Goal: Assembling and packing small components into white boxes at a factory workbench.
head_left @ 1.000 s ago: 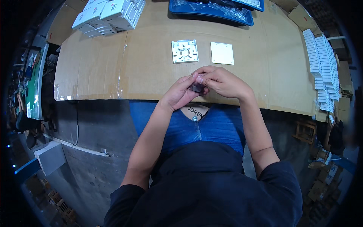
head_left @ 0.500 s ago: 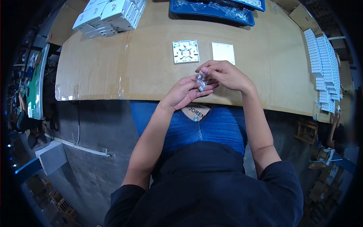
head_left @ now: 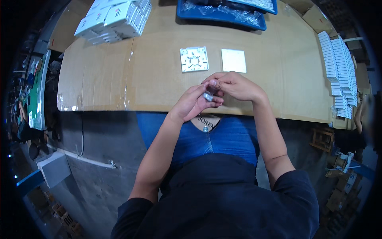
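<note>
The left hand [head_left: 192, 104] and right hand [head_left: 238, 87] meet near the front edge of the cardboard-covered table [head_left: 159, 83], with a small clear bag [head_left: 207, 96] between their fingers. The left hand is half curled, its thumb raised and its other fingers under the bag; the right hand is narrow, thumb and fingertips pinched at the bag's upper end. Something silvery shows inside, too small to make out. Just beyond the hands, 2 white pieces lie flat and apart: a square base [head_left: 194, 59] with a cut-out pattern, left, and a plain square cover [head_left: 234, 61], right. Farther back are a pile of white boxes [head_left: 115, 18] and blue trays [head_left: 217, 19] holding clear bags.
</note>
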Demonstrator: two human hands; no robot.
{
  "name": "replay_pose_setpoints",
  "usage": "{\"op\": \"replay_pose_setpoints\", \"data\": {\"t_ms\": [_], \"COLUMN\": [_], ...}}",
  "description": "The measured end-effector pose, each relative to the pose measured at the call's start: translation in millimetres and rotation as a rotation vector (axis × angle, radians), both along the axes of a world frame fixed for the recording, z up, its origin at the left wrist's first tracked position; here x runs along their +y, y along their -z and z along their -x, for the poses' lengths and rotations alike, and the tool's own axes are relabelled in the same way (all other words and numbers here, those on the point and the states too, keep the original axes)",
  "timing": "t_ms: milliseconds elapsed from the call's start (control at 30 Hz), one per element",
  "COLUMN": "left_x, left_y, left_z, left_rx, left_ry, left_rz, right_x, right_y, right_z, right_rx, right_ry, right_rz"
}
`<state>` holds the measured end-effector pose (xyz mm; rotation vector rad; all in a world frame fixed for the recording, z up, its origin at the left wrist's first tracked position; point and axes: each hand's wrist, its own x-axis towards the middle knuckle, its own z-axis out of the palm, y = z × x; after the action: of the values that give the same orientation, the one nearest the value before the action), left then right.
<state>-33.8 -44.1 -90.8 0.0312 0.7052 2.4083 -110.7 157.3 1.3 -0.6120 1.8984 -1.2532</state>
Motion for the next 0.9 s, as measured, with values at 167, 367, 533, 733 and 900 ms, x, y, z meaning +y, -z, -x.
{"op": "replay_pose_setpoints", "data": {"t_ms": [167, 367, 533, 733, 900], "left_x": [1, 1, 1, 1, 7], "left_y": [-8, -15, -18, -25, -36], "left_z": [-3, -2, 1, -2, -9], "left_rx": [0.02, -0.038, -0.066, 0.009, 0.079], "left_ry": [-0.035, -0.022, -0.012, -0.017, -0.046], "left_rz": [0.034, -0.037, -0.09, -0.03, 0.175], "right_x": [-9, 14, 58, 70, 63], "right_y": [-19, -2, -6, -22, -4], "right_z": [-7, 40, 186, 292, 318], "right_rx": [-0.035, 0.259, 0.701, 1.038, 1.173], "right_ry": [-0.069, -0.027, 0.569, 0.873, 0.773], "right_rz": [-0.053, 0.173, 0.02, -0.42, -0.639]}}
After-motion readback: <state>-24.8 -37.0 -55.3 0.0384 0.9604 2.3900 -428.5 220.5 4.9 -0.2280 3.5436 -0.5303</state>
